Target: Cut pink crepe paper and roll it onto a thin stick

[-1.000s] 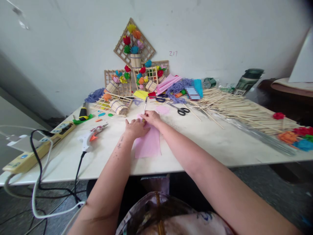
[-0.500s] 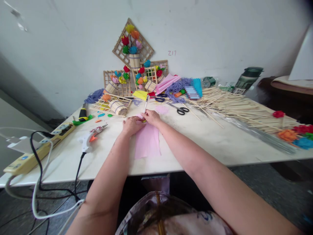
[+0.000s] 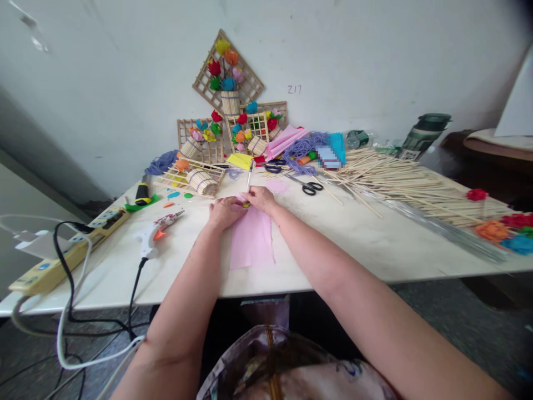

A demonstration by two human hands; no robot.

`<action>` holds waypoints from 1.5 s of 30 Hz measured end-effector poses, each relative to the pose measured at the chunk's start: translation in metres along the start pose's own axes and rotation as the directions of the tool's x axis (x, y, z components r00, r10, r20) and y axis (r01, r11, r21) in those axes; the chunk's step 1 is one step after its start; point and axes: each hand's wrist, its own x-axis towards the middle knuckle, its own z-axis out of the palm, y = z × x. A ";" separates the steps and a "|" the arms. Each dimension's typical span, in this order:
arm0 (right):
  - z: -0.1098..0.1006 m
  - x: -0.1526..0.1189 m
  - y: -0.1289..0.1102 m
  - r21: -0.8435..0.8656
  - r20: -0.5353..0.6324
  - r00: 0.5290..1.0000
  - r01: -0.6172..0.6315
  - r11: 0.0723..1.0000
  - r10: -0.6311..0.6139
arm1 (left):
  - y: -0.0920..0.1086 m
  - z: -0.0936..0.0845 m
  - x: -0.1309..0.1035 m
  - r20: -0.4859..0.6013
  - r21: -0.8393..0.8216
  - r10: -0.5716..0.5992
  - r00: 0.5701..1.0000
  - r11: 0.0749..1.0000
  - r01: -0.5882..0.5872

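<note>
A sheet of pink crepe paper [image 3: 252,244] lies on the table in front of me, its top end under both hands. My left hand [image 3: 226,212] holds that end down, fingers bent together. Between the two hands a small yellow-green piece [image 3: 246,205] shows at the fingertips; its shape is mostly covered. My right hand [image 3: 261,199] is closed around a white pen [image 3: 250,175], which stands nearly upright with its tip hidden by the fingers. Just beyond this hand lies a paler pink scrap [image 3: 277,186].
Black-handled scissors [image 3: 312,188] lie right of my hands, beside many thin wooden sticks [image 3: 387,180]. On the left are a glue gun [image 3: 152,236], a power strip [image 3: 62,264] with cables and a yellow-black cutter [image 3: 142,194]. Stick lattices with paper flowers [image 3: 200,150] stand behind.
Both hands stay at the top of the pink paper, with the pen still in my right hand. The pen and fingers have shifted only slightly; the whole view moved a little.
</note>
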 end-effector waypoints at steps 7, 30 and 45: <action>-0.007 -0.005 -0.002 0.037 0.054 0.998 0.026 0.999 -0.028 | -0.002 -0.001 0.001 0.035 -0.014 -0.008 0.999 1.000 0.008; -0.008 -0.010 -0.007 -0.033 0.056 0.997 0.063 0.997 -0.061 | -0.005 0.001 0.002 0.028 0.022 0.013 1.000 1.000 -0.014; -0.010 -0.009 -0.008 -0.049 0.073 0.995 0.071 0.996 -0.067 | -0.004 0.000 0.003 0.038 0.008 0.005 0.999 1.000 -0.005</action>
